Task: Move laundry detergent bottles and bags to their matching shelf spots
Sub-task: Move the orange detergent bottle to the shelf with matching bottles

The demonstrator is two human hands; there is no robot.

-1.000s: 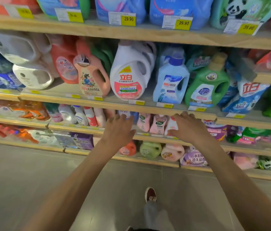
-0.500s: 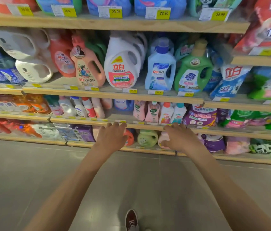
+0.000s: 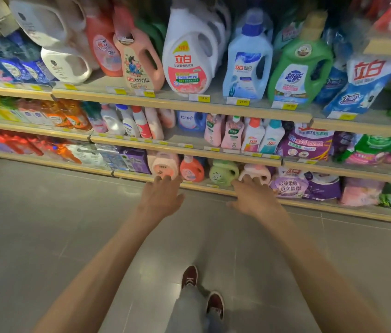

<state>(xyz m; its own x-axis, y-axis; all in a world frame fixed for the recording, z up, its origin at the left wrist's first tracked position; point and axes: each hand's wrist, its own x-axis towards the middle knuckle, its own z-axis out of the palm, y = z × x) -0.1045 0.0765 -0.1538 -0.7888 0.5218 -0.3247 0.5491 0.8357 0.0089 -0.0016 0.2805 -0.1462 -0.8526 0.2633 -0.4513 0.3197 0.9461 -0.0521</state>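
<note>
Both hands dropped to bottom shelf (image 3: 213, 190): left hand (image 3: 161, 199) open, empty; right hand (image 3: 254, 197) open, fingertips at pink bottle (image 3: 258, 173). Nothing moved yet.

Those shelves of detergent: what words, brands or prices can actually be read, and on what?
"立白" in red: white handled bottle.
"立白御品": pale blue bottle.
"超能": green bottle.
"立白" in red: blue and white bag.
"立白大师香氛": salmon bottle.
"120": red-orange bottle.
"24.90", roughly: yellow price tag under the pale blue bottle.
Other tags, lower-shelf labels: too blurred.
</note>
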